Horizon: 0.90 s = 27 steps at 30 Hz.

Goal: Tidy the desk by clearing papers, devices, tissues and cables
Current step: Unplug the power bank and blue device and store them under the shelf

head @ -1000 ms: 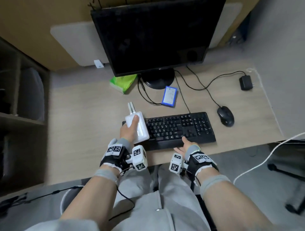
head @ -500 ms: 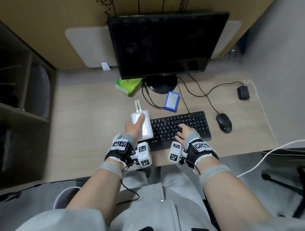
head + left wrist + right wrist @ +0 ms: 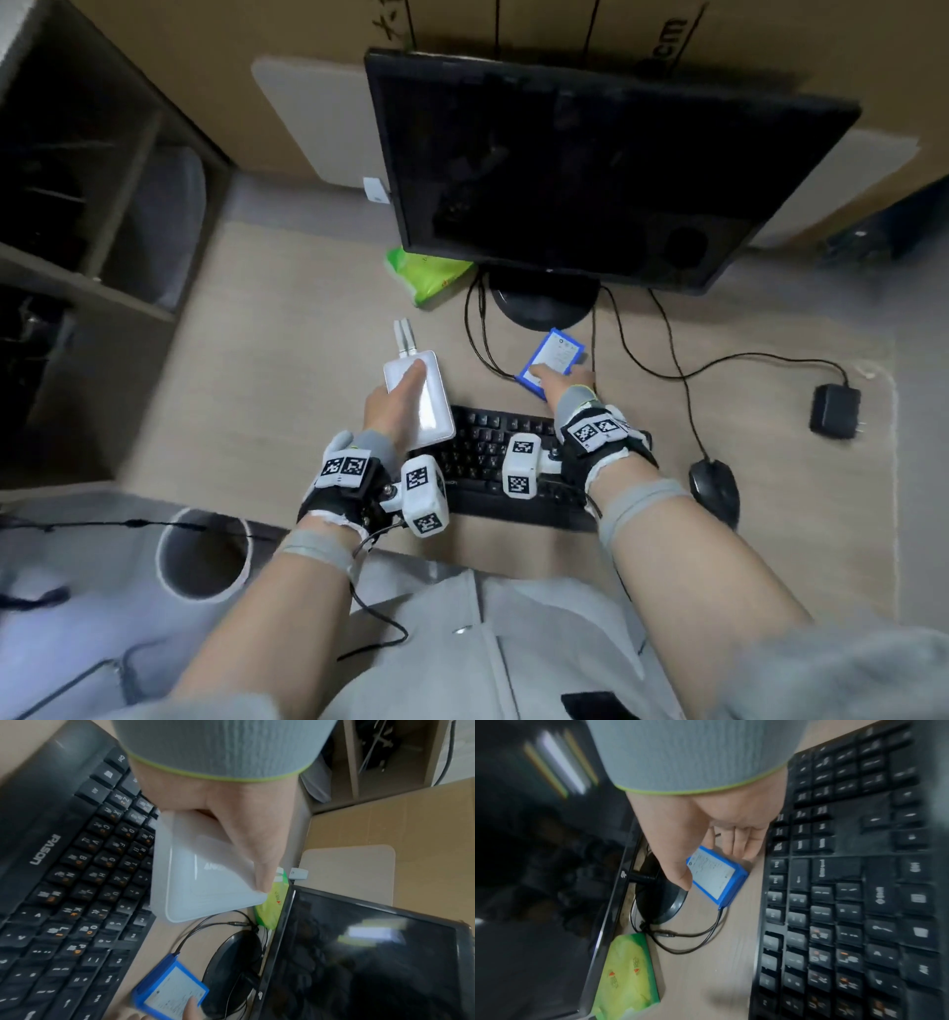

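Note:
My left hand [image 3: 395, 406] grips a white router-like device [image 3: 426, 401] with stub antennas, thumb on top [image 3: 259, 870], held over the left end of the black keyboard [image 3: 493, 452]. Past the keyboard, my right hand [image 3: 554, 380] reaches a blue box with a white label [image 3: 557, 354], which lies flat on the desk. In the right wrist view the thumb [image 3: 680, 878] lies against one long edge of the blue box [image 3: 716, 878] and the fingers [image 3: 741, 845] against the other side. A thin black cable [image 3: 706, 935] runs from the box.
A green tissue pack [image 3: 426, 272] lies under the monitor's [image 3: 590, 169] left corner. A black mouse [image 3: 714, 488] and a black power adapter [image 3: 834, 411] with looping cables sit on the right. A white bin [image 3: 200, 555] stands below the desk edge, with shelves at far left.
My right hand has moved from the keyboard's front edge forward over the keys onto the blue box. The left hand still holds the white device, carried slightly forward.

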### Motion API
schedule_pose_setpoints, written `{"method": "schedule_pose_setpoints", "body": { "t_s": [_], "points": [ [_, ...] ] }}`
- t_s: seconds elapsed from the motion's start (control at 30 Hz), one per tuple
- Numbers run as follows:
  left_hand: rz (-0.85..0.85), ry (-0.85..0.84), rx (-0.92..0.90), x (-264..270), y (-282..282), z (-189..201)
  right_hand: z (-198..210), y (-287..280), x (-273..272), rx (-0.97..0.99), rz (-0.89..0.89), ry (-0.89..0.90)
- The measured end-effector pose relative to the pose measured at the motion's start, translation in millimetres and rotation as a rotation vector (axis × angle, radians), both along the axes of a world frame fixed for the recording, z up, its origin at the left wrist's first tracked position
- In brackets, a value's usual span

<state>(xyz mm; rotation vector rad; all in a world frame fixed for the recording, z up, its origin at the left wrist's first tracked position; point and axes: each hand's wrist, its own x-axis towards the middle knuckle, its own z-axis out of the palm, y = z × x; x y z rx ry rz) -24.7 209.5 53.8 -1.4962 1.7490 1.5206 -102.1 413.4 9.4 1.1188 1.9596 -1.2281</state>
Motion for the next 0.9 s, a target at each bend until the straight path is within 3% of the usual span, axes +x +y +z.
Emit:
{"method": "schedule_pose_setpoints", "body": {
  "t_s": [0.23, 0.37, 0.47, 0.53, 0.6, 0.67, 0.9],
  "points": [
    [0.251, -0.021, 0.041, 11, -8, -19, -45, -11, -28, 0.224, 0.155, -0.249],
    [0.388, -0.014, 0.102, 20, -14, -25, -44, -13, -32, 0.017, 0.222, -0.228],
    [0.376, -0.006, 0.094, 19, -17, -29, -83, -4, -47, 0.106, 0.222, -0.251],
    [0.34, 0.001, 0.093, 16, -21, -27, -73, -9, -45, -0.01, 0.059, -0.153],
    [0.318, 0.01, 0.102, 13, -28, -25, -26, -25, -30, -0.203, -0.033, -0.074],
    [0.296, 0.039, 0.093, 7, -35, -21, -1, -37, -18, -0.323, 0.0, -0.003],
    [0.167, 0.181, 0.068, 3, -81, 5, 39, -74, 5, -0.359, 0.053, 0.225]
  ]
}}
